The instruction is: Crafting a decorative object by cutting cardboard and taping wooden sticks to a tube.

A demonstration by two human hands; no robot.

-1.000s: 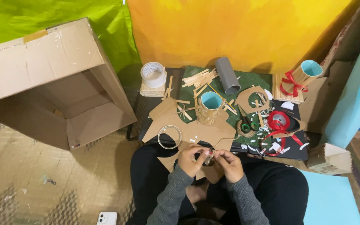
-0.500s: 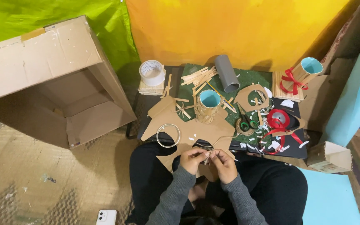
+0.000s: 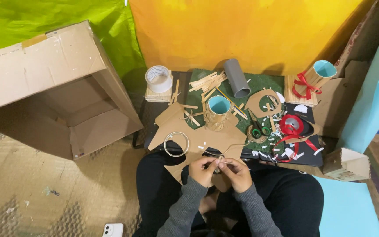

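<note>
My left hand (image 3: 202, 170) and my right hand (image 3: 235, 174) meet over my lap, fingertips pinched together on a thin piece of jute string (image 3: 223, 162) and a small dark part I cannot make out. They hover above a flat brown cardboard cutout (image 3: 194, 136) that lies across my knees and the low table. A string-wrapped cup with a teal inside (image 3: 218, 112) stands just beyond the hands.
A big open cardboard box (image 3: 53, 87) lies on its side at the left. On the table are a tape roll (image 3: 159, 79), a clear tape ring (image 3: 176, 144), wooden sticks (image 3: 207, 81), a grey tube (image 3: 236, 77), scissors (image 3: 256, 128), red ribbon (image 3: 291, 127), and a ribboned cup (image 3: 316, 77). A phone (image 3: 112, 230) lies on the mat.
Both hands have stayed together over the lap with small finger movements on the string. The view has shifted slightly.
</note>
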